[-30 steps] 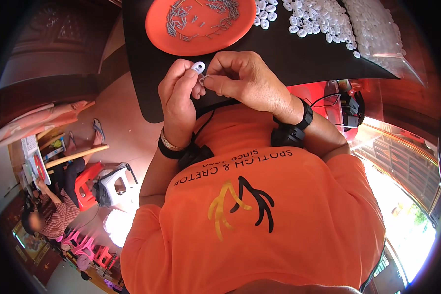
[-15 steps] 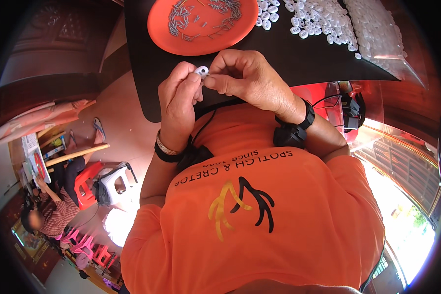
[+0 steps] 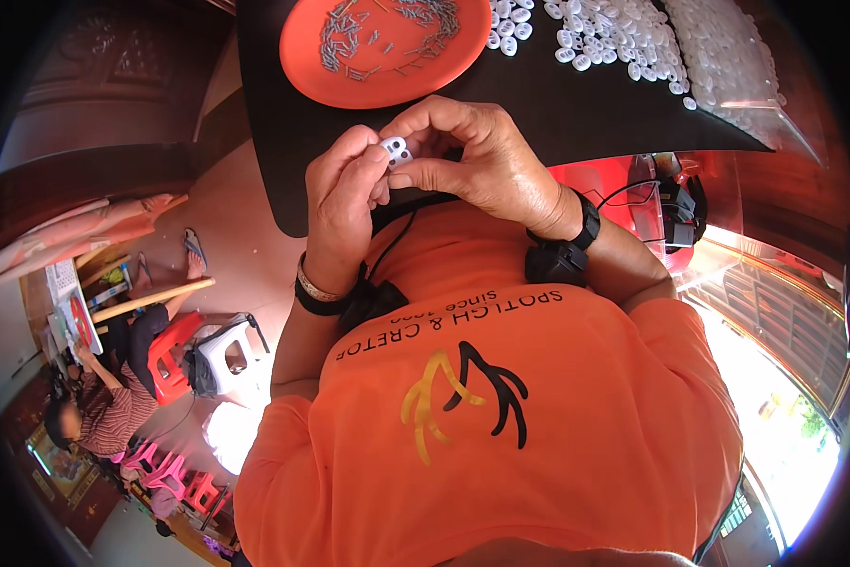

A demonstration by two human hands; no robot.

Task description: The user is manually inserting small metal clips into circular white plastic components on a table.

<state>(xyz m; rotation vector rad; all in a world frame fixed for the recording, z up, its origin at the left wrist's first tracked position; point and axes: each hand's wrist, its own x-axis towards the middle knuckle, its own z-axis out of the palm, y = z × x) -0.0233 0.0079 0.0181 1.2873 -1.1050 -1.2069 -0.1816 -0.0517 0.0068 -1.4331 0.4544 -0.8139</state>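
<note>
A small white oval plastic piece with dark round holes [image 3: 396, 149] is pinched between the thumb and fingers of my left hand [image 3: 345, 189]. My right hand [image 3: 500, 165] curves over from the other side, its index finger and thumb closed against the same piece. Part of the right fingers is hidden behind the piece. Just beyond both hands, an orange plate [image 3: 382, 80] bears many short grey metal pieces [image 3: 344, 42], too small to tell whether springs or screws. Many similar white oval plastic pieces [image 3: 614, 42] lie loose to the right of the plate.
Everything lies on a black tabletop [image 3: 538, 123], whose near edge passes under my hands. A clear plastic bag of white pieces [image 3: 727, 61] stands at the right. At the left, a person [image 3: 113, 406] in a striped top sits near red and white stools [image 3: 222, 354].
The white piece has turned and moved slightly right and down, so two dark holes now show. My right fingers have closed in around it. The left hand has hardly moved.
</note>
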